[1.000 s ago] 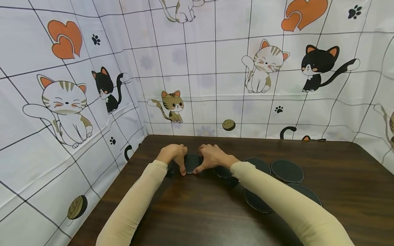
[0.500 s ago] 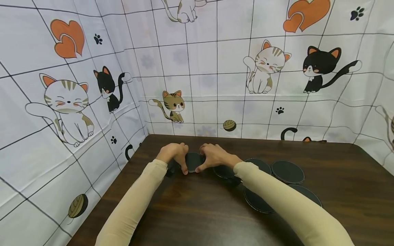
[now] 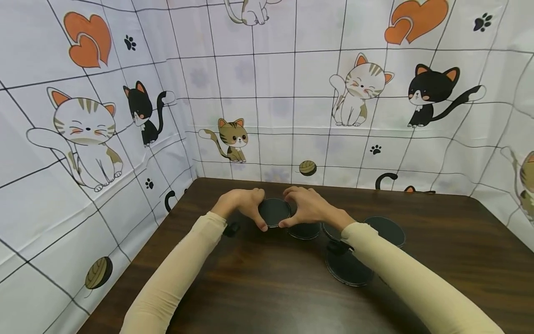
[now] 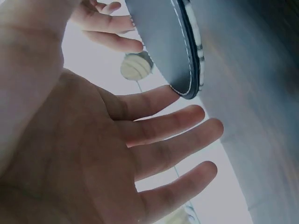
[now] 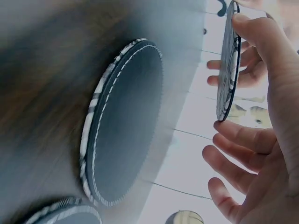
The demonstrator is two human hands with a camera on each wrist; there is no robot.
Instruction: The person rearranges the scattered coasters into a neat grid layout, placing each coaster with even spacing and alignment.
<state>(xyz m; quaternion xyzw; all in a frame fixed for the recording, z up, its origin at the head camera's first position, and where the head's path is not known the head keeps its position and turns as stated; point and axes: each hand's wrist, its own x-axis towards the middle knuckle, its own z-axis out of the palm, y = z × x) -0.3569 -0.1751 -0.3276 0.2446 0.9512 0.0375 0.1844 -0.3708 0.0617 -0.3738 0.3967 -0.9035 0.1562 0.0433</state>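
Bare table (image 3: 258, 283) near edge; coasters (image 3: 348, 269) crowd right; curtain (image 3: 125, 153) walls left.

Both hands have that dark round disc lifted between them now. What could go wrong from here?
1. The disc is held only at its rim, between the left hand and right hand; the wrist views show fingertips on the edge, so it may slip and drop.
2. Another disc lies right beside the right hand, and a larger one under the right forearm; a sleeve could drag them.
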